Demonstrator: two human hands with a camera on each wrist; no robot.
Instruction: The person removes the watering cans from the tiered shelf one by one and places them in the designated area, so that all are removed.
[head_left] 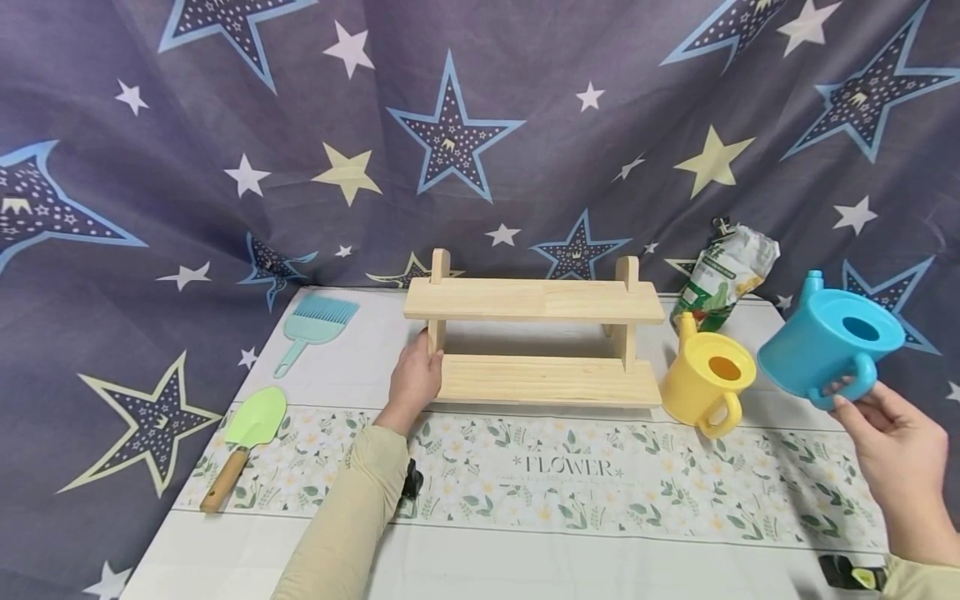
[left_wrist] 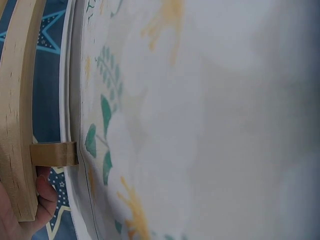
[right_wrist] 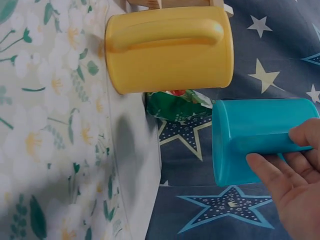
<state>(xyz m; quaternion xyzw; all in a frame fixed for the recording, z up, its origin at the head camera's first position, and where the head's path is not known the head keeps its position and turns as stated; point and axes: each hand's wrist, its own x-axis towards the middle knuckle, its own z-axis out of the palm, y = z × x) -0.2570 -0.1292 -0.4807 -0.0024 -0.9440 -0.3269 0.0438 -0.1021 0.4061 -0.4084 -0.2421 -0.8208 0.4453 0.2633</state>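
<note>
A two-tier wooden shelf (head_left: 532, 300) stands at the middle of the table. My left hand (head_left: 416, 372) grips the left end of its lower board; in the left wrist view the thumb or a finger curls at the board's end (left_wrist: 17, 125). On the right, my right hand (head_left: 896, 442) holds a blue watering can (head_left: 817, 342) by its handle, raised above the table. Fingers wrap the handle in the right wrist view, where the blue can (right_wrist: 250, 117) hangs beside the yellow one. The yellow watering can (head_left: 690, 387) stands on the table just right of the shelf.
A white and green bag with a clip (head_left: 738, 267) stands behind the yellow can. At the left lie a teal dustpan-like brush (head_left: 315, 321) and a green trowel (head_left: 257, 417) with a wooden handle. A floral cloth (head_left: 562, 475) covers the table; a star-patterned curtain (head_left: 525, 225) hangs behind.
</note>
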